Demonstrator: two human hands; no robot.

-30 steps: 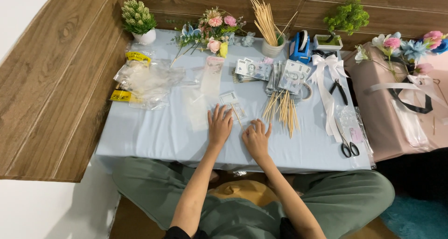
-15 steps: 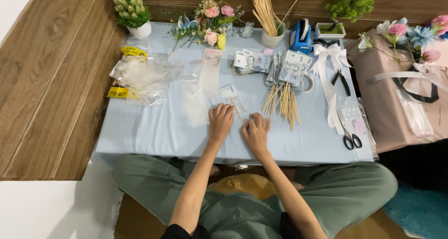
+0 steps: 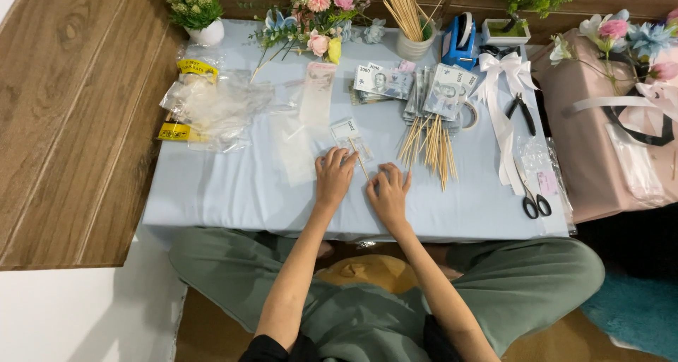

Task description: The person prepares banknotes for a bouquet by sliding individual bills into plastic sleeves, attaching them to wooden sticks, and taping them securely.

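Now, far left on the pale blue table (image 3: 233,192) I see a heap of clear plastic bags (image 3: 212,111) with yellow labels, well away from my hands. Next, my left hand (image 3: 334,177) lies palm down, fingers spread flat and gripping nothing, its fingertips touching a small clear sleeve (image 3: 351,137) with a banknote inside and a thin wooden stick (image 3: 359,161) running along it. Just beside it, my right hand (image 3: 388,192) rests flat too, fingers slightly curled, nothing held. Further right lies a loose bundle of wooden skewers (image 3: 431,146) below a stack of banknotes (image 3: 424,86), then a white ribbon bow (image 3: 503,76), pliers (image 3: 521,111) and scissors (image 3: 531,196) near the edge.
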